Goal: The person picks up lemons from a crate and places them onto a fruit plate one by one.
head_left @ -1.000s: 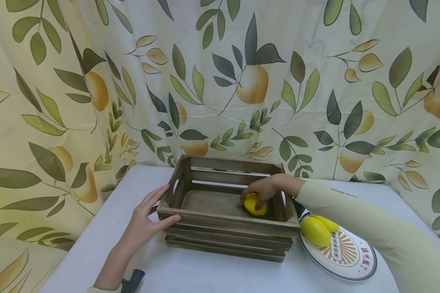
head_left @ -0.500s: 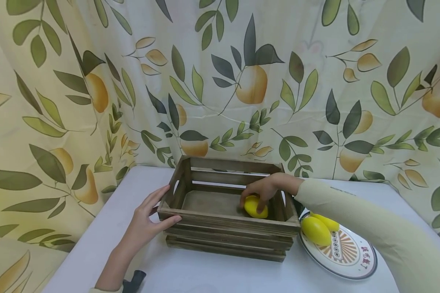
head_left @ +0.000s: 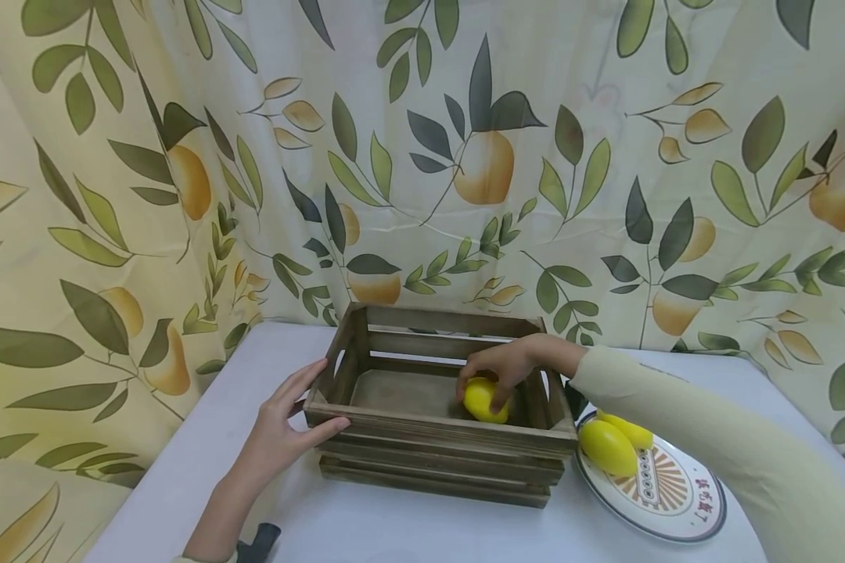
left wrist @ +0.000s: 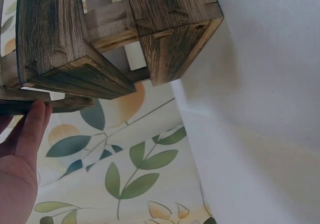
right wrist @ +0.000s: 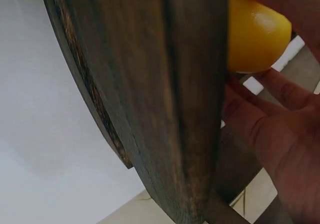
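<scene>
A dark brown slatted wooden crate [head_left: 436, 426] stands on a white-covered table. Inside it, toward the right end, my right hand [head_left: 496, 367] reaches down from above and holds a yellow lemon [head_left: 484, 400] between thumb and fingers. The right wrist view shows the lemon [right wrist: 257, 33] with fingers around it, partly hidden by the crate's slat. My left hand [head_left: 278, 434] rests at the crate's near left corner, thumb along the front rim and fingers stretched along the left end. In the left wrist view, its fingers [left wrist: 31, 134] touch the crate's wood.
Right of the crate lies a white plate [head_left: 676, 516] with a printed pattern, bearing yellow lemons [head_left: 608, 447]; the right sleeve [head_left: 683, 422] passes over its far side. A leaf-and-fruit patterned curtain [head_left: 422, 156] hangs behind the table. A dark object [head_left: 259, 541] sits beside the left wrist.
Inside the crate, my right hand has shifted slightly left with the lemon, which has turned a little. The left hand keeps its place on the crate's corner.
</scene>
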